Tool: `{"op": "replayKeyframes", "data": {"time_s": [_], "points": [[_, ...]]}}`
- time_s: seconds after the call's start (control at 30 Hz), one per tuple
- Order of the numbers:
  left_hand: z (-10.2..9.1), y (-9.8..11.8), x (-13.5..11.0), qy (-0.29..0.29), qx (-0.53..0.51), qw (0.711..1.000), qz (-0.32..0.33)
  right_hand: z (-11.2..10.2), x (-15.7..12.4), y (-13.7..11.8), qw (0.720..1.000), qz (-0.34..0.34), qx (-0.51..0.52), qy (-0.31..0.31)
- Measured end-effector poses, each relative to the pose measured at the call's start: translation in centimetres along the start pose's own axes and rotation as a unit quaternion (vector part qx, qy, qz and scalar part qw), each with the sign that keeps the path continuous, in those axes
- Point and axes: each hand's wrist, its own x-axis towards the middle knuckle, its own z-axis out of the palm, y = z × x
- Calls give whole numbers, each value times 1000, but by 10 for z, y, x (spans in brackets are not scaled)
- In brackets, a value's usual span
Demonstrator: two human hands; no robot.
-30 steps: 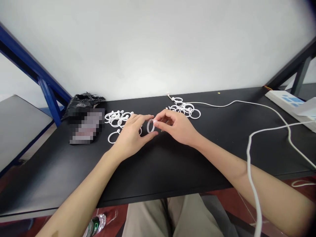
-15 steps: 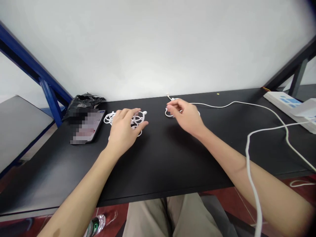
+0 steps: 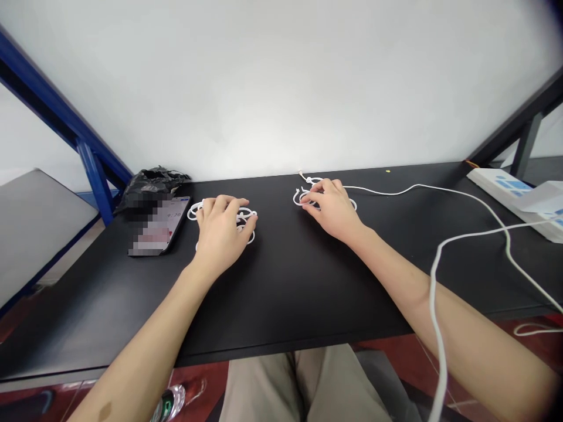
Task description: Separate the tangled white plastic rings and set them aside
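Observation:
My left hand (image 3: 222,234) rests over a loose pile of white plastic rings (image 3: 192,211), which have open ends with small knobs. Its thumb and forefinger close on a white ring (image 3: 247,211) at the pile's right side; the palm hides much of the pile. Farther right, my right hand (image 3: 334,210) bends down over a second small group of white rings (image 3: 297,199) near the wall. A ring lies between its thumb and forefinger, and the hand covers part of this group.
Left of the rings lies a phone (image 3: 165,225), with a black plastic bag (image 3: 152,179) behind it. A white cable (image 3: 440,293) crosses above my right forearm. A white box (image 3: 505,190) sits at the right, and a bottle (image 3: 169,404) shows below the table edge.
My right hand has come down onto the right group of rings. My left hand has lowered a ring toward the pile, its thumb and forefinger drawing closer together.

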Motion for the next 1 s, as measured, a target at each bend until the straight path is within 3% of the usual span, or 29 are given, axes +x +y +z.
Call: {"op": "replayKeyframes", "data": {"time_s": [0.2,0.37,0.5,0.67,0.77,0.87,1.0], "points": [[-2,12,0,-2,-92,995,43,-7,-6,-26,989,-69,103,76],[-8,19,0,-26,-187,982,-7,-12,-15,-60,967,-125,212,59],[-7,17,-1,-16,-186,983,-1,-13,-18,-69,953,-88,290,24],[2,13,-5,21,-138,980,140,-12,-19,-70,938,-29,346,4],[5,14,-6,20,-120,977,174,-11,-19,-70,940,-35,340,-3],[4,16,-6,31,-126,977,167,-10,-17,-69,947,-30,319,-6],[2,18,-7,12,-142,984,103,-12,-16,-67,948,-40,314,-13]]}}
